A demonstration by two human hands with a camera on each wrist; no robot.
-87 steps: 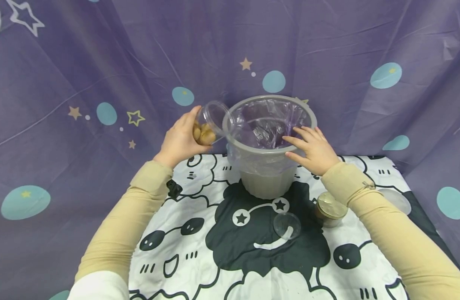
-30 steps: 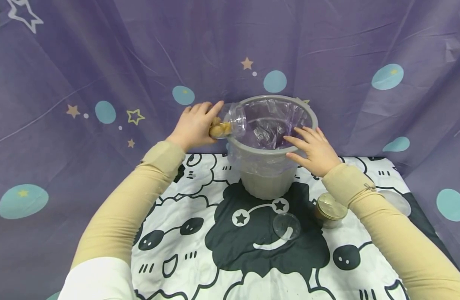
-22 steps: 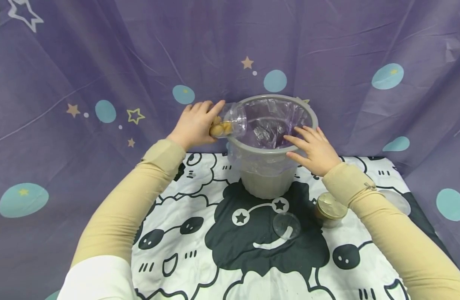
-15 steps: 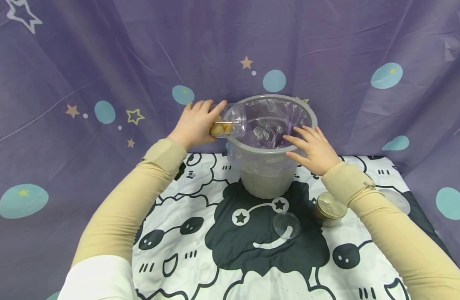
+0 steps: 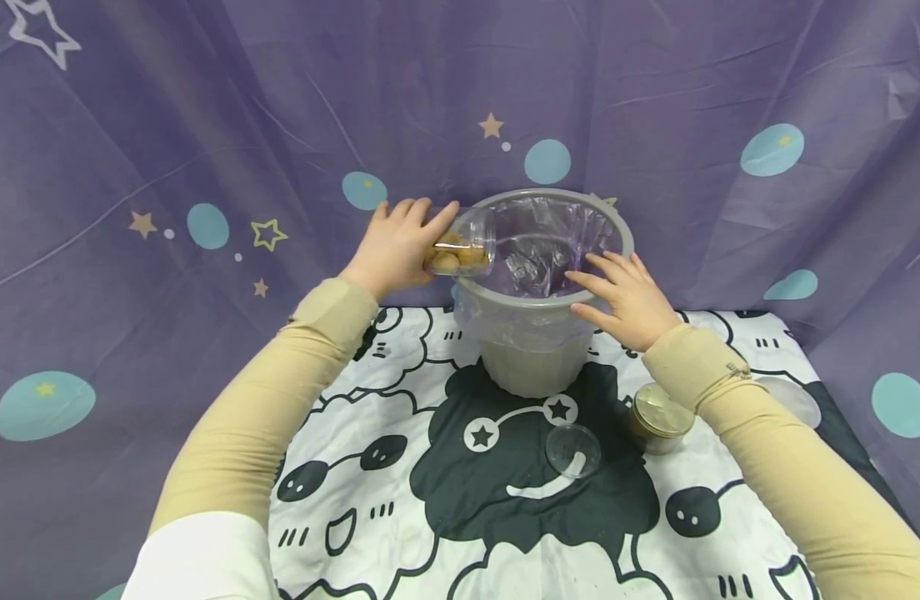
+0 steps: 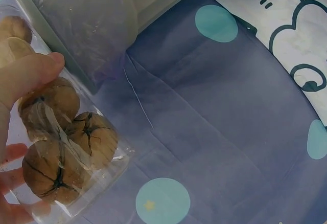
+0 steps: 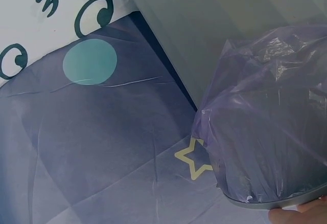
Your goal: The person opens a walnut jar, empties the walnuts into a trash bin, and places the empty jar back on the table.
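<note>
My left hand (image 5: 398, 247) grips a clear plastic jar (image 5: 481, 223) lying nearly on its side, its mouth over the left rim of a grey bin (image 5: 537, 371). Inside the jar are several round brown pieces with dark cracks, which look like walnuts (image 6: 56, 173). The left thumb presses the jar's wall in the left wrist view. A thin purplish plastic bag (image 5: 538, 265) lines the bin and folds over its rim. My right hand (image 5: 631, 304) rests at the right side of the rim, fingers spread; only its fingertips (image 7: 299, 215) show in the right wrist view.
A round clear lid (image 5: 574, 452) lies on the patterned cloth in front of the bin. A jar with a gold-coloured top (image 5: 661, 412) stands near the right forearm. A pale round disc (image 5: 793, 404) lies farther right, partly covered by the sleeve. A purple curtain (image 5: 280, 108) hangs behind.
Over these seconds the left hand has brought the jar right to the bin's rim and tipped it toward horizontal. The brown pieces have shifted toward its mouth. The right hand has stayed put.
</note>
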